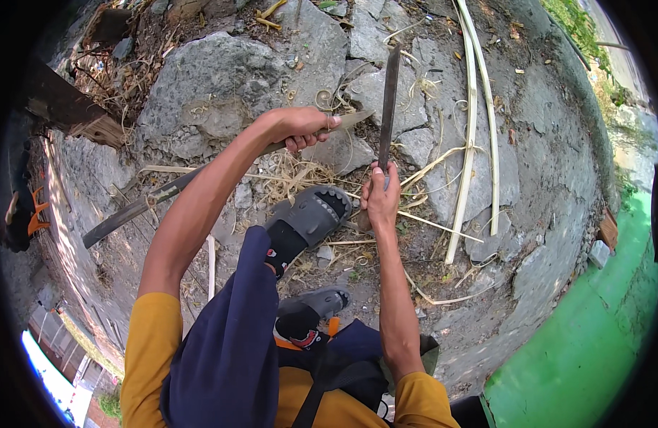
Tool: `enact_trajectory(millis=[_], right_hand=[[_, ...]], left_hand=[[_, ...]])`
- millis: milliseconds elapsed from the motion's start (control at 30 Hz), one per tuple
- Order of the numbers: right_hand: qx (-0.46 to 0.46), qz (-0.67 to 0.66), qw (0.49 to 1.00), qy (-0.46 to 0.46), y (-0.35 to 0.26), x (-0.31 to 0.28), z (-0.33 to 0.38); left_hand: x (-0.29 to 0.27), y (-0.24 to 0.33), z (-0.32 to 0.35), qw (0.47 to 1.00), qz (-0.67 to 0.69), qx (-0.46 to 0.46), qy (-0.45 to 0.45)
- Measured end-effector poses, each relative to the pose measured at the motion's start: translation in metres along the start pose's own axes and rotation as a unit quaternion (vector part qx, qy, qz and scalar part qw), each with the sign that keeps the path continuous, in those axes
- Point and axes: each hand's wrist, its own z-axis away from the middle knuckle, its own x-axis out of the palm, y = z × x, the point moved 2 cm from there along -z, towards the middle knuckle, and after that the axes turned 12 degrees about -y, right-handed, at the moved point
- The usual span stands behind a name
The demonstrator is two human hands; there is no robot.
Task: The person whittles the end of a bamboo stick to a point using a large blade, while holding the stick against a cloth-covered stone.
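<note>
Knife (354, 119) was clamped in the left hand (304, 128), and a dark flat bar (390, 100) was gripped in the right hand (381, 198); pale strips (494, 185) were spread nearby.

2 hands total: 1 L hand (307, 130), 1 R hand (381, 198); 2 forearms (390, 285), 2 mustard sleeves (154, 339). Tools etc: 1 dk flat bar (389, 100), 1 lt blade (355, 120), 1 long dk shaft (138, 208) (can't tell if blade & shaft = 1 pc or 2). 2 long thick pale strips (469, 135); thin shavings (293, 178) = lots, too tangled for exact no. 2 gry clogs (322, 210), 2 dk socks (286, 241). 1 lg boulder (207, 93), 1 wooden post (75, 110); smaller stones (416, 146) = several, approx only
</note>
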Motion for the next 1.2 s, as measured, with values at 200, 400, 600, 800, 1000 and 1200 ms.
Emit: enact_trajectory(millis=[200, 400, 600, 800, 1000, 1200], right_hand=[[0.045, 0.008, 0.999, -0.003, -0.003, 0.003, -0.001], [0.041, 0.053, 0.998, 0.004, 0.007, 0.0, -0.004], [0.008, 0.02, 1.0, 0.019, 0.006, 0.001, -0.001], [0.03, 0.091, 0.995, 0.024, 0.018, -0.001, -0.007], [0.004, 0.12, 0.992, 0.033, 0.024, 0.002, -0.01], [0.055, 0.063, 0.996, 0.021, 0.009, 0.0, -0.006]], left_hand=[[-0.002, 0.001, 0.002, 1.0, 0.005, -0.008, -0.012], [-0.001, 0.008, 0.002, 1.0, -0.029, -0.005, 0.0], [-0.007, 0.011, 0.007, 0.999, -0.037, -0.038, -0.013], [-0.006, 0.016, 0.007, 0.996, -0.081, -0.036, 0.009], [0.007, 0.011, 0.027, 0.88, -0.362, 0.171, 0.258], [0.046, 0.007, 0.009, 0.687, -0.587, 0.136, 0.406]])
